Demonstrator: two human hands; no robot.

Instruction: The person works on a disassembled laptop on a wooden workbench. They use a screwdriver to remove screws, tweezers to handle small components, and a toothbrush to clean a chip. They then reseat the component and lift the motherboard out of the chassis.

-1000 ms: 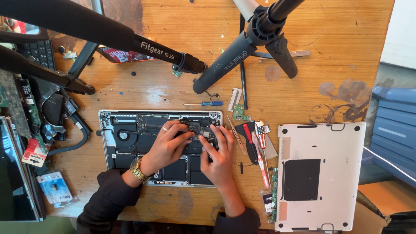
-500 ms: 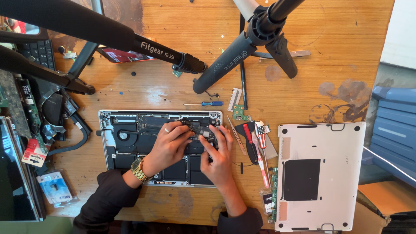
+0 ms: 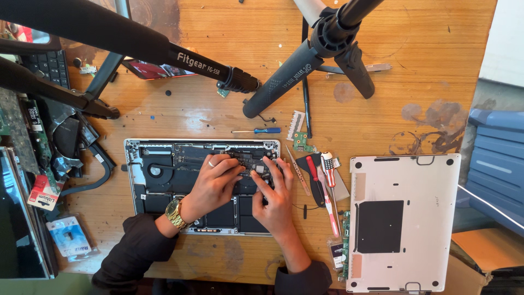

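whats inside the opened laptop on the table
Inside the open silver laptop shell: a round black fan at left, dark battery cells along the near edge, and a dark circuit board up top. The left hand and right hand cover the middle, hiding what is there.

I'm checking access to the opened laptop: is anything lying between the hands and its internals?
Nothing visible does. Both the left hand and the right hand already rest on the board inside the opened laptop. The tweezers and red-handled screwdriver lie apart, right of the case.
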